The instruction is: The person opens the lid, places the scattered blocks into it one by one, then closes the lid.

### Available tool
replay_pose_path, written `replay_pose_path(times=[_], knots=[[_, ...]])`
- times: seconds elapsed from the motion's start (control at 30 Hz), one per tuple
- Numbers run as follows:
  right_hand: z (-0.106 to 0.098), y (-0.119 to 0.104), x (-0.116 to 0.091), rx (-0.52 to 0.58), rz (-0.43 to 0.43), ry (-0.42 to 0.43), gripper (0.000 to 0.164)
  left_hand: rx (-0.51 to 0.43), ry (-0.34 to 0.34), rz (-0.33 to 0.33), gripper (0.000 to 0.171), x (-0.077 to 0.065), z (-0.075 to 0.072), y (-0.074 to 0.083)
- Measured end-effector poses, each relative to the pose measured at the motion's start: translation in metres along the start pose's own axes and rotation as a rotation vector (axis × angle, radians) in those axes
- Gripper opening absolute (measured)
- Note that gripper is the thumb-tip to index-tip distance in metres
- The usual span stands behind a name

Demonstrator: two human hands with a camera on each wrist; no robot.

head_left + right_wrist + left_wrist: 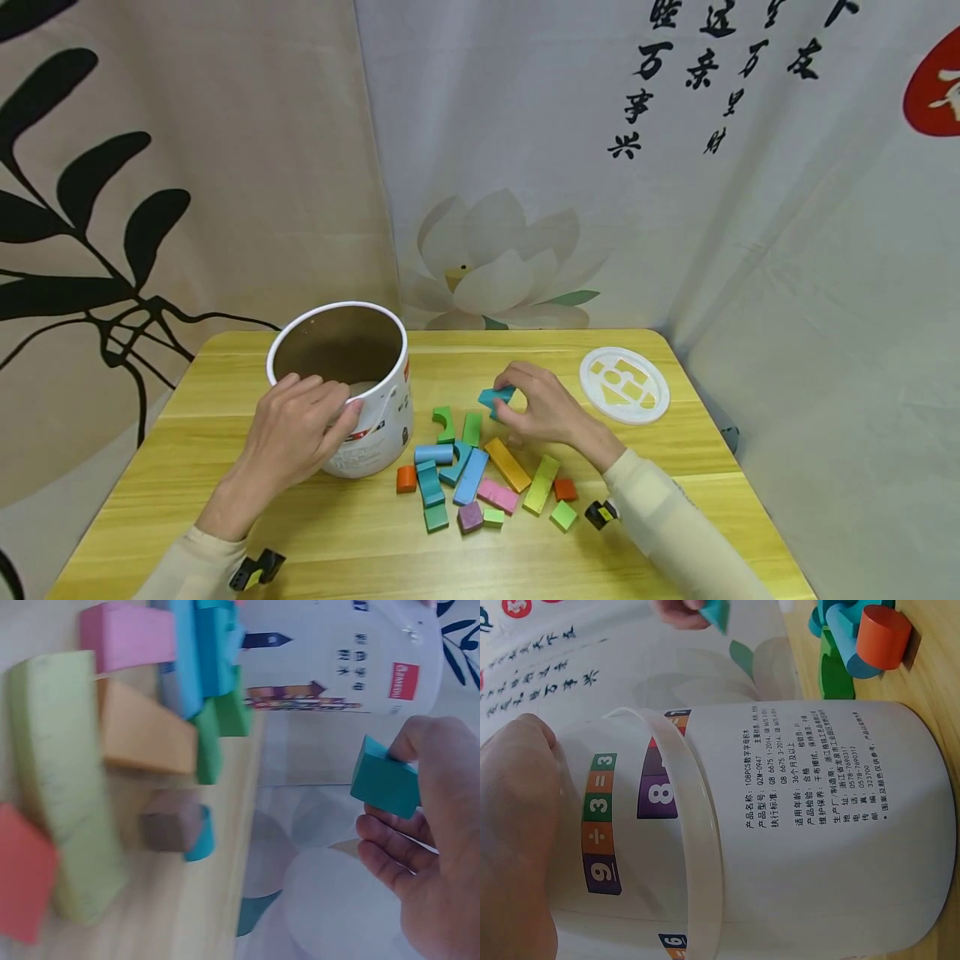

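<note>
One up, lots to go

The right hand (542, 406) pinches a teal block (493, 397), up at twelve o'clock from the loose blocks (471, 477). The left hand (296, 429) grips the rim of the bucket (378, 437) at ten o'clock. The loose ones seem left to do; I can't tell what's inside.

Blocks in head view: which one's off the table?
The teal block held in the right hand. Other teal pieces are there, but they and the rest of the visible blocks lie on the table.

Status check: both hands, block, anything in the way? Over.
Left hand gripping bucket by near rim. Right hand pinching teal block, raised outside bucket. No lid over bucket.
</note>
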State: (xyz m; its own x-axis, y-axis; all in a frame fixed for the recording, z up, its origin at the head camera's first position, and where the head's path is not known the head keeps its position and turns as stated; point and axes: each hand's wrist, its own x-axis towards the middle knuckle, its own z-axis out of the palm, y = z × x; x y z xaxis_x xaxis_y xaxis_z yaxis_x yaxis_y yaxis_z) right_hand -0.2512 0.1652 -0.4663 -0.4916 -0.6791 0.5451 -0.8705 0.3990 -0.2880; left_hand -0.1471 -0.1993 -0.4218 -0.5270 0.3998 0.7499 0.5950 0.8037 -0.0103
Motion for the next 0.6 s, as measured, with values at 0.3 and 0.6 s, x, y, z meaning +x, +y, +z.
replay_pose_path(times=[0.3, 0.6], knots=[[-0.016, -0.014, 0.038, 0.057, -0.061, 0.107, 0.016, -0.001, -0.001, -0.005, 0.033, 0.000, 0.000, 0.001], [-0.021, -0.031, 0.082, 0.098, -0.144, 0.193, 0.015, 0.004, 0.006, 0.003, 0.033, 0.000, 0.000, 0.000]])
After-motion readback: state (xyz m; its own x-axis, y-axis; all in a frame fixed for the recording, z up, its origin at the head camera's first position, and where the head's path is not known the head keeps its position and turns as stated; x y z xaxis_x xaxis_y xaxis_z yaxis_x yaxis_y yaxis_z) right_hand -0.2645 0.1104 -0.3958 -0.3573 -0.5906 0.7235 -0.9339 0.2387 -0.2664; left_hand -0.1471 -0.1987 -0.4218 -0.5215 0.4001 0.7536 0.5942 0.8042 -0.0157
